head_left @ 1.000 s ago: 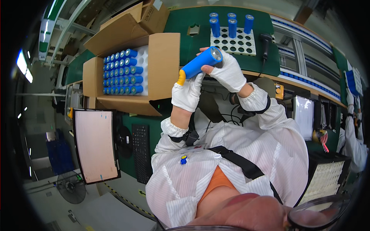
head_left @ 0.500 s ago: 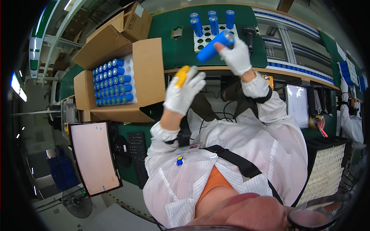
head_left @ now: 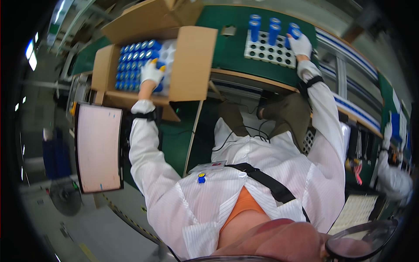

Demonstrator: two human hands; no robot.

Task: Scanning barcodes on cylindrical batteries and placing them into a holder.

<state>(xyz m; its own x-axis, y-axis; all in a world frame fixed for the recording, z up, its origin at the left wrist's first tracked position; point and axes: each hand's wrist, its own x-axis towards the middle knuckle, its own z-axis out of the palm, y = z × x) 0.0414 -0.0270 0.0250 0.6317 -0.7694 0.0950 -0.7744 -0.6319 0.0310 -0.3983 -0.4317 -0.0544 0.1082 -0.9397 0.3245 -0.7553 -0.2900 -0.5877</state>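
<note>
Holds a blue cylinder (head_left: 295, 33) in the white-gloved right hand (head_left: 300, 45) at the mostly unfilled white perforated tray (head_left: 266, 60) on the green tabletop (head_left: 227, 54), upper right, and rests the white-gloved left hand (head_left: 150, 73), in an unclear grip, among blue cylinders (head_left: 136, 56) left in the brown cardboard box (head_left: 194, 65), upper left.

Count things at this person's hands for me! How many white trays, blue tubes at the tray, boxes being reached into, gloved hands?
White rectangular tray with round holes: 1
Blue cylinders at the tray: 6
Open brown cardboard box: 1
White-gloved left hand and right hand: 2
Total: 10
</note>
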